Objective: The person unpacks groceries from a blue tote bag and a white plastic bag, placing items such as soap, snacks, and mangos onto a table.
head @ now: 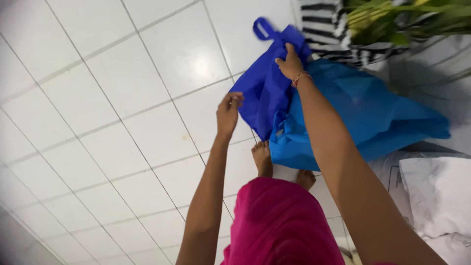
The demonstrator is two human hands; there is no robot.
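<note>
L hand (228, 114): pinching lower edge of dark blue bag (265, 88).
R hand (290, 64): gripping same bag's top, near loop handle (262, 29).
Dark blue bag: held up over white tile floor (122, 122).
Just beside: lighter blue bag (373, 118), touching it.
Behind: striped cloth (324, 29), green plant (397, 19).
Below: bare feet (262, 157), pink garment (279, 221).

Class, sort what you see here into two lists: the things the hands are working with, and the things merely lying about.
In hand:
left hand, gripping the edge of the dark blue bag
right hand, gripping the same bag higher up

Lying about:
light blue bag
striped cloth
green plant
white bags
tiled floor
</note>
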